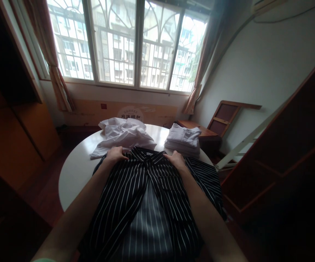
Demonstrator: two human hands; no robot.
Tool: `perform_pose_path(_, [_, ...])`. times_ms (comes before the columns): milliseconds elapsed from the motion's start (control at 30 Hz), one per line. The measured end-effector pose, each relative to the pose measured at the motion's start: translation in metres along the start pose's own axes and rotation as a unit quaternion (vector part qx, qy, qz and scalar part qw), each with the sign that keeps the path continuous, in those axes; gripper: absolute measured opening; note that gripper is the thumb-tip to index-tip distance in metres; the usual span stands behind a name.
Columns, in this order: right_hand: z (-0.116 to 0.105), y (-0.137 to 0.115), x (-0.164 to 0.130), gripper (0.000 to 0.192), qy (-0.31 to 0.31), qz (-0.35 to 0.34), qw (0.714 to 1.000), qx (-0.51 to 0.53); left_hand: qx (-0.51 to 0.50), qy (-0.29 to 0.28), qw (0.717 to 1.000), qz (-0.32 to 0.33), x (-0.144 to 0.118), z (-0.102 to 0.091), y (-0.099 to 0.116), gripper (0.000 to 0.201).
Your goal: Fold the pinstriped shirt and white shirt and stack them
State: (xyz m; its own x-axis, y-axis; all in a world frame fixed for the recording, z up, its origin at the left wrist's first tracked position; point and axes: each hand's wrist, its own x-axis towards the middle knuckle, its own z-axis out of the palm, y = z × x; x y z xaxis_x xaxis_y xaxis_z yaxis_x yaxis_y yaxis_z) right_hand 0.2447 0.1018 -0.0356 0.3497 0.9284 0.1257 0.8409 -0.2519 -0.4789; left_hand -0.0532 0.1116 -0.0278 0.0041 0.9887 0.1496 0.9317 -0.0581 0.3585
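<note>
A black shirt with white stripes (164, 185) lies spread in front of me, its collar at the far end and its front hanging open lower down. My left hand (117, 154) grips the cloth at the left shoulder, thumb toward the collar. At the opposite shoulder, my right hand (176, 158) pinches the fabric close to the collar. One sleeve drapes out to the right past my forearm. Beyond my left hand is a rumpled heap of white cloth (124, 133). A stack of folded white garments (183, 137) sits past my right hand.
The round white table (74, 171) carries the clothes. Behind it are a cardboard box (97, 109) with printed characters and a barred window. At right stand a wooden chair (224, 116), a pale ladder-like frame (244, 145) and a dark wooden panel (277, 156). Cabinets (28, 134) line the left.
</note>
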Motion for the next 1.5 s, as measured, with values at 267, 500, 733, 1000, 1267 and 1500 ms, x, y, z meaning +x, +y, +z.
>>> perform_pose_path(267, [-0.012,0.005,0.006,0.018,-0.173,-0.023,0.978,0.116,-0.002,-0.037,0.999,0.011,-0.01,-0.017,-0.007,0.011])
perform_pose_path(500, [-0.052,-0.019,0.032,0.017,0.049,-0.06,0.978,0.196,-0.025,0.186,0.981,-0.049,0.009,-0.034,0.024,0.031])
perform_pose_path(733, [-0.002,-0.047,0.008,0.033,-0.023,-0.17,0.976,0.136,-0.023,0.121,0.987,0.102,0.007,0.013,0.058,0.057])
perform_pose_path(1000, [0.044,-0.062,-0.025,0.02,-0.034,-0.233,0.971,-0.033,-0.033,0.023,0.987,0.154,-0.005,0.05,0.067,0.013])
perform_pose_path(1267, [0.049,-0.06,-0.027,0.019,-0.029,-0.175,0.984,0.016,0.024,0.054,0.984,0.169,-0.014,0.066,0.077,0.023])
perform_pose_path(1500, [0.049,-0.039,-0.008,0.012,-0.075,-0.138,0.968,0.198,-0.045,0.054,0.985,0.158,-0.007,0.074,0.072,0.016])
